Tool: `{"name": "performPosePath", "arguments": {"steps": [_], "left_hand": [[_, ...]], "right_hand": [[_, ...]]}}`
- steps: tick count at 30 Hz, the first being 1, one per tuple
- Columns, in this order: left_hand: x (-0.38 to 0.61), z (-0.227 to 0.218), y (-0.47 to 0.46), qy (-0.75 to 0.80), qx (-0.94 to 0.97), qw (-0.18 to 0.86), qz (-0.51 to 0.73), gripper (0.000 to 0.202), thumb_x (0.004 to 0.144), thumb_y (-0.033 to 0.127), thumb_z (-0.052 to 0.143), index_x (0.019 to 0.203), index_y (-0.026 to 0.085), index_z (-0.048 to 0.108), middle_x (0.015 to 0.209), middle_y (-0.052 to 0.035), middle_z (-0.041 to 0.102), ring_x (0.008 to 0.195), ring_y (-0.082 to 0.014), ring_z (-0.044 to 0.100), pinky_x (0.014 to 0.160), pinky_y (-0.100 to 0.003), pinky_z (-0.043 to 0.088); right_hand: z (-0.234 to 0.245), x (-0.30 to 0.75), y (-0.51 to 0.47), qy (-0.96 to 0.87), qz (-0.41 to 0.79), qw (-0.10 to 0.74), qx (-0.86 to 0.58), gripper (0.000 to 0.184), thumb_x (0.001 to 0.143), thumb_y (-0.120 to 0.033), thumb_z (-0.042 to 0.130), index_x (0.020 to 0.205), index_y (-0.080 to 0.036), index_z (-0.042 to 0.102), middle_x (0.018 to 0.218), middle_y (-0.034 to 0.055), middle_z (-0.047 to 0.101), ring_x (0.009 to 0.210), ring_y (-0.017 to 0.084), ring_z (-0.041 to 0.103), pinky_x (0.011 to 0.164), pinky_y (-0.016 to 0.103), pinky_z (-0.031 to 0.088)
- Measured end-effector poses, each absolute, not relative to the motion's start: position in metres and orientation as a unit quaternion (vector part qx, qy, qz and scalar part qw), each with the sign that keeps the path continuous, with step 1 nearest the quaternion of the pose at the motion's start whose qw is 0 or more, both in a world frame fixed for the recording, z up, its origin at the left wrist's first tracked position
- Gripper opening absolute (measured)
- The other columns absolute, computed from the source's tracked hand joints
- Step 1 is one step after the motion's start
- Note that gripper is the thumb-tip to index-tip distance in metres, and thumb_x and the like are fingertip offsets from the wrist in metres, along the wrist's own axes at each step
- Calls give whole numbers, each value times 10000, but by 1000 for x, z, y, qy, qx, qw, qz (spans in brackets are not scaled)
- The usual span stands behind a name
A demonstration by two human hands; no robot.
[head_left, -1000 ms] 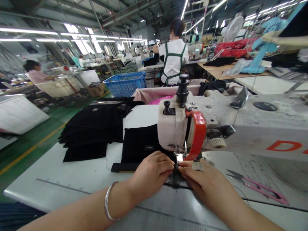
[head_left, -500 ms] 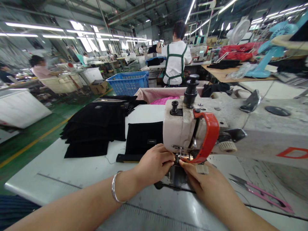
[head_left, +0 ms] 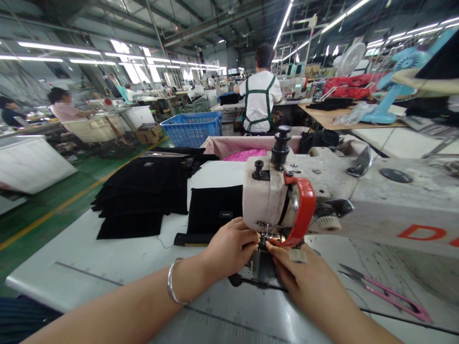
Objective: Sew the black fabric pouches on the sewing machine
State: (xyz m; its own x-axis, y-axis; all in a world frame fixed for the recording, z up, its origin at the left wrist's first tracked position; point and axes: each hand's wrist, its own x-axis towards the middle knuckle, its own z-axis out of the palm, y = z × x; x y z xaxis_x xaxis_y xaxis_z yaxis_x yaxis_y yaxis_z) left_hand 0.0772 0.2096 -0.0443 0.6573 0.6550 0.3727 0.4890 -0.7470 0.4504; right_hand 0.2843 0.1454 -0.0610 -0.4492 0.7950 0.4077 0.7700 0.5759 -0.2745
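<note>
A black fabric panel [head_left: 211, 203] with a small label lies flat to the left of the sewing machine [head_left: 263, 191]. Its near edge is a folded strip [head_left: 193, 239] that runs under my left hand [head_left: 229, 246]. The fingers of that hand are pinched on the fabric just left of the presser foot [head_left: 263, 240]. From the other side, my right hand [head_left: 304, 274] has its fingers pressed together close by the foot. The red finger guard [head_left: 304, 210] partly covers them, and what they hold is too small to make out.
Several black fabric panels [head_left: 143, 184] are stacked at the left. Pink-handled thread snips [head_left: 390, 294] lie at the right. Behind the table stand a pink-lined bin [head_left: 215, 143] and a blue basket [head_left: 193, 129]. A person [head_left: 260, 93] works farther back.
The view has shifted slightly, so the machine sits a little lower and farther left. Both hands keep nearly the same place at the presser foot. The person behind has lowered an arm.
</note>
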Motion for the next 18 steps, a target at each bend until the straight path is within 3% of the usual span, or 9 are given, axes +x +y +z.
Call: {"name": "performPosePath", "arguments": {"steps": [6, 14, 18], "left_hand": [[78, -45, 210, 319, 898, 157, 260, 138, 828, 82, 587, 767, 184, 657, 843, -31, 699, 883, -199, 652, 829, -331, 529], [76, -42, 206, 318, 901, 158, 249, 130, 857, 118, 587, 776, 187, 660, 846, -29, 700, 854, -191, 644, 826, -332, 523], [76, -41, 203, 318, 905, 155, 236, 89, 850, 119, 619, 822, 186, 671, 877, -17, 705, 850, -179, 638, 834, -316, 515]], "right_hand": [[-58, 282, 145, -845, 23, 257, -468, 247, 860, -79, 481, 956, -183, 684, 1062, 109, 689, 949, 260, 637, 793, 430, 576], [-60, 283, 144, -848, 30, 263, -460, 316, 894, -90, 454, 1135, -175, 640, 1123, 108, 674, 1006, 268, 617, 828, 448, 566], [-62, 284, 144, -848, 49, 264, -456, 304, 907, -95, 460, 1136, -194, 633, 1140, 92, 669, 1022, 266, 609, 855, 459, 557]]}}
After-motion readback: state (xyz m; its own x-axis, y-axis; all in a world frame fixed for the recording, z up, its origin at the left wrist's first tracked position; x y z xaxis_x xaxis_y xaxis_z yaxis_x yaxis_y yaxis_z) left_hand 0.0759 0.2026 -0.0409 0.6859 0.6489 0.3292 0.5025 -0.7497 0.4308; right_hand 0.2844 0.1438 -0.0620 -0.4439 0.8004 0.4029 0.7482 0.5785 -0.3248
